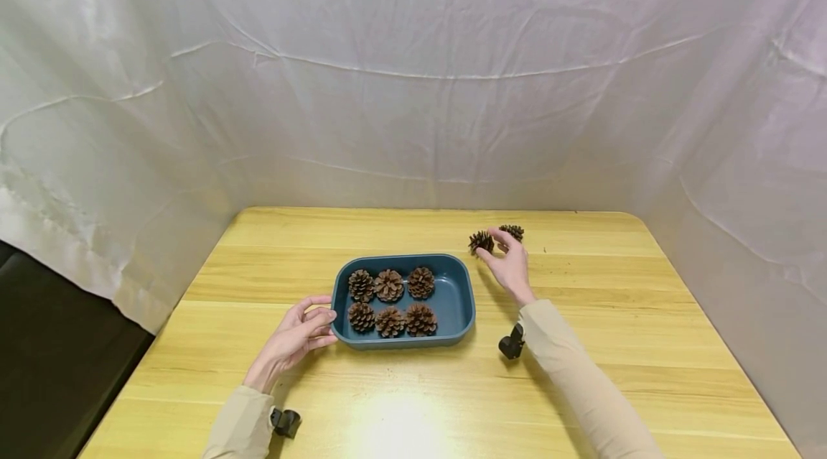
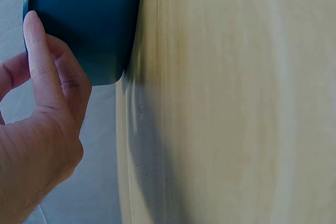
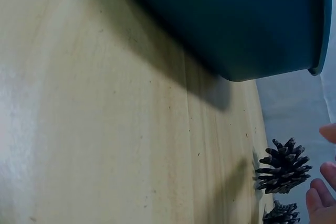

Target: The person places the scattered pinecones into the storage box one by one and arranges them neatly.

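Observation:
Several brown pine cones [image 1: 421,320] sit in two rows inside a blue rectangular tray [image 1: 457,334]. At the tray's left end, the fingers of my left hand [image 1: 297,335] touch the outer wall, with the thumb against the rim; the left wrist view shows this contact at the tray's corner [image 2: 100,51]. Beyond the tray's right end, my right hand [image 1: 509,265] reaches to a darker pine cone [image 1: 481,242], thumb and fingers spread beside it. In the right wrist view a gap shows between the fingers and that cone [image 3: 283,166]. Another pine cone [image 1: 512,231] lies just behind the hand, partly hidden.
Everything stands on a light wooden table [image 1: 400,401]. White cloth [image 1: 426,121] hangs behind and at both sides. A black wrist camera [image 1: 512,342] is strapped at the right sleeve, another [image 1: 286,422] at the left. Something dark [image 1: 58,351] stands left of the table.

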The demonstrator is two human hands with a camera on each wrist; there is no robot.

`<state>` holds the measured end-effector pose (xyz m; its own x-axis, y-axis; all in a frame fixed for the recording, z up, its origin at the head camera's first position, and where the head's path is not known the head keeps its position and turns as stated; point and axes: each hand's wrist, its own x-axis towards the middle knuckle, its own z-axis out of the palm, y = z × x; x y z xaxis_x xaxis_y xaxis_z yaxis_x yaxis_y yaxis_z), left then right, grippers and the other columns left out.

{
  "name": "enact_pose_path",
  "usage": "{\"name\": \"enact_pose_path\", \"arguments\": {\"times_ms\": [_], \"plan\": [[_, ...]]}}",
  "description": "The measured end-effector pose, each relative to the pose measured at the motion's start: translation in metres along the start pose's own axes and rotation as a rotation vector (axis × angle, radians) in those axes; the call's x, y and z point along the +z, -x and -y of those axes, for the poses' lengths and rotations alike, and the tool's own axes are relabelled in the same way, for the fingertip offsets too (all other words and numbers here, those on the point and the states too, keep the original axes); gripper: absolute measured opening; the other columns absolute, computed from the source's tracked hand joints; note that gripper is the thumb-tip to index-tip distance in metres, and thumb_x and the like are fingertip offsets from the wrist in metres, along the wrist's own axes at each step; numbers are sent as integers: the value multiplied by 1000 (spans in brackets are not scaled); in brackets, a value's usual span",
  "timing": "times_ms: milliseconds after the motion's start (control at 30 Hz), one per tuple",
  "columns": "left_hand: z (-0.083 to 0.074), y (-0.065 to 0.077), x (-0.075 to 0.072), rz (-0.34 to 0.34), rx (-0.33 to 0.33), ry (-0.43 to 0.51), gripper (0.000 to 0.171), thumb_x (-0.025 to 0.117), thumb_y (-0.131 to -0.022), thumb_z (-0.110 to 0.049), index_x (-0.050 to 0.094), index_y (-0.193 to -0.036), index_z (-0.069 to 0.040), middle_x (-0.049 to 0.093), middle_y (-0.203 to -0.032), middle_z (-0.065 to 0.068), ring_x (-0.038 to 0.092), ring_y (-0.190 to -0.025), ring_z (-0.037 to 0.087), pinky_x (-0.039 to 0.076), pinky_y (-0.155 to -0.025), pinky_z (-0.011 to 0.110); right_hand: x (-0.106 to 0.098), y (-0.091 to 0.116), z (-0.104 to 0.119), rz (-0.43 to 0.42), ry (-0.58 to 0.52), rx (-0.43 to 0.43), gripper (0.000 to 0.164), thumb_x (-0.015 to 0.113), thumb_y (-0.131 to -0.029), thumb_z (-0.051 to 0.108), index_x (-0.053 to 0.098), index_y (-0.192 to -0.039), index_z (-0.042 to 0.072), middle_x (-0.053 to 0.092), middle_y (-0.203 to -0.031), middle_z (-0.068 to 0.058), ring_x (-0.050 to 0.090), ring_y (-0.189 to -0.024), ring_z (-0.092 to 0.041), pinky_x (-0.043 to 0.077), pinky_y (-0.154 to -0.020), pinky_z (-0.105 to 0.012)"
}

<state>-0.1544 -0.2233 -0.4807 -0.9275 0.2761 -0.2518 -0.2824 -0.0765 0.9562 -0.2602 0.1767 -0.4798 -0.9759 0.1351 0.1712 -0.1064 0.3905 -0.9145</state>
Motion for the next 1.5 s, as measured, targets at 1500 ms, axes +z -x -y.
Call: {"name": "enact_pose_path", "arguments": {"times_ms": [1500], "plan": [[-1, 0, 0, 3, -1, 7, 39, 56, -101, -7, 38, -136, -3, 63, -101, -4, 66, -75, 5, 63, -76, 24, -3, -15, -8, 245, 173, -118, 48, 55, -99, 2, 45, -146, -3, 34, -161, -21, 24, -152, -41, 15, -127, -60]]}}
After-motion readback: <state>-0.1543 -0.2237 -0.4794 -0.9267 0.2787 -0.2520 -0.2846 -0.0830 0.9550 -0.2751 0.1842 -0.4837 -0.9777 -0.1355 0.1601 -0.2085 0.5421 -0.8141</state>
